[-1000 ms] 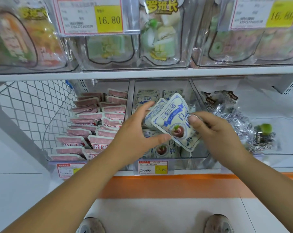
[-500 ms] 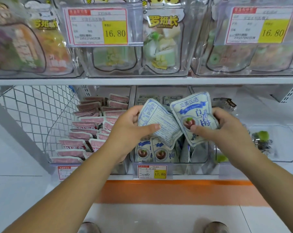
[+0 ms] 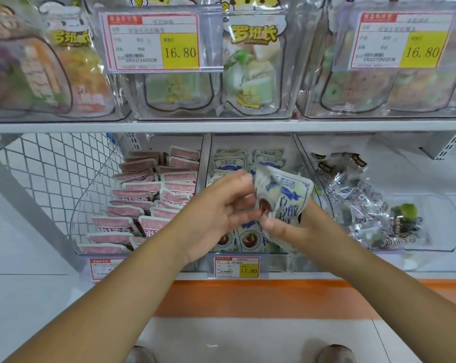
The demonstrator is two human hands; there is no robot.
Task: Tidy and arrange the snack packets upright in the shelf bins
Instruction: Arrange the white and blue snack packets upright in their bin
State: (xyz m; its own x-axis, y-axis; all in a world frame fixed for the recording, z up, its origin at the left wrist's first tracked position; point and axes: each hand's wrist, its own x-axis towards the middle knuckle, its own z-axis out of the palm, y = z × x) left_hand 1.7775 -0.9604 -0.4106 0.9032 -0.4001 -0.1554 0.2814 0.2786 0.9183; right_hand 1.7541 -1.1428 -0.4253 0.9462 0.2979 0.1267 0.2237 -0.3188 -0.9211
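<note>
Head view, the only one: the person stands at a store shelf, both arms reaching to the lower row of clear bins. The right hand (image 3: 308, 231) grips a white-and-blue packet (image 3: 287, 189), thumb (image 3: 274, 227) pressed on its lower front and the fingers hidden behind it. The packet is held in the air, roughly upright with a slight tilt, just above and in front of the middle bin (image 3: 281, 260). The left hand (image 3: 216, 208) is motion-blurred, its fingers curled, its tips at the packet's upper left edge. Contact looks likely, but I cannot tell whether it pinches that edge or only brushes it. Inside the middle bin, matching packets (image 3: 232, 163) stand in rows at the back, and 2 more (image 3: 249, 239) show at the front, under the hands. The left bin holds pink packets (image 3: 153, 195) in 2 leaning columns. The right bin (image 3: 436, 224) holds a loose heap of silver-wrapped sweets (image 3: 352, 195). A price tag (image 3: 237, 267) reading 17.80 is clipped below the middle bin. Big candy bags (image 3: 250, 74) sit in bins on the shelf board (image 3: 221, 125) above. Handling judgement: the packet looks light and soft, a thin glossy film pouch that buckles where it is squeezed, so probably a bit slippery and floppy. Best hold is likely the flat sealed edges at top and bottom, 1 hand each, lowering it bottom edge first into a gap in the row. Squeezing the middle would crumple it, and it could lean or flop once released.
</note>
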